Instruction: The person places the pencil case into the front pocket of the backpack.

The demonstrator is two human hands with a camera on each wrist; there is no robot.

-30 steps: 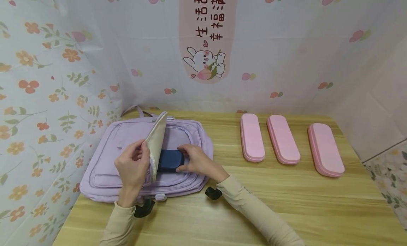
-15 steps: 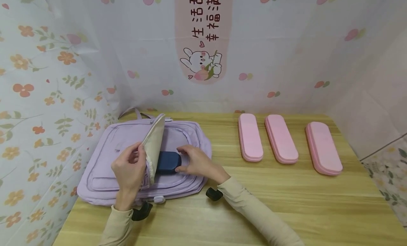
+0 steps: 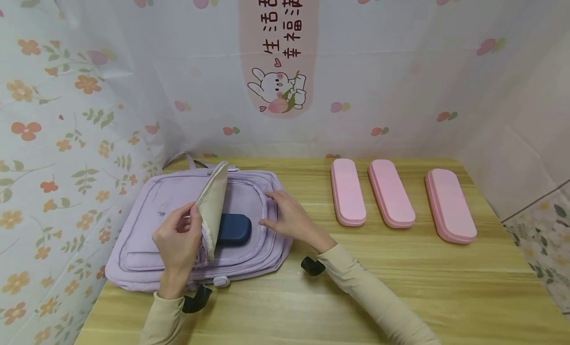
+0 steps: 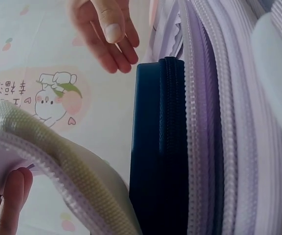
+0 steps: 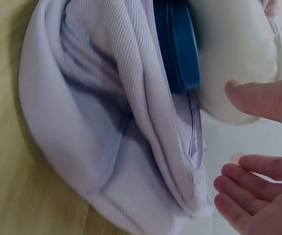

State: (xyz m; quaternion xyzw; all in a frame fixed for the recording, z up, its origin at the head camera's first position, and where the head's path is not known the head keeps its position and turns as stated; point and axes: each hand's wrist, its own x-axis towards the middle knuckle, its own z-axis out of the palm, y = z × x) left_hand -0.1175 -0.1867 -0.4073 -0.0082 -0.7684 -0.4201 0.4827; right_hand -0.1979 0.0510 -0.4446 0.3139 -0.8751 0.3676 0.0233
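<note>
A lilac backpack [image 3: 156,201] lies flat on the left of the table, its front pocket unzipped. My left hand [image 3: 180,238] pinches the edge of the pocket flap [image 3: 213,204] and holds it raised, showing the cream lining. Inside the pocket lies a dark blue zippered case [image 3: 236,229], partly covered by the flap; its zip side faces the left wrist view [image 4: 153,142]. To the right of the case, my right hand [image 3: 291,219] is apart from it, thumb and fingers spread with nothing between them. The right wrist view also shows that hand [image 5: 263,166] beside the pocket.
Three pink cases [image 3: 348,191] [image 3: 392,194] [image 3: 451,206] lie in a row on the wooden table [image 3: 378,280], to the right of the backpack. A printed cloth [image 3: 378,77] hangs behind, and a floral cloth [image 3: 67,186] stands along the left side.
My right hand has let go of the blue case and drawn back to the right. The case stays in the pocket. My left hand keeps holding the flap up.
</note>
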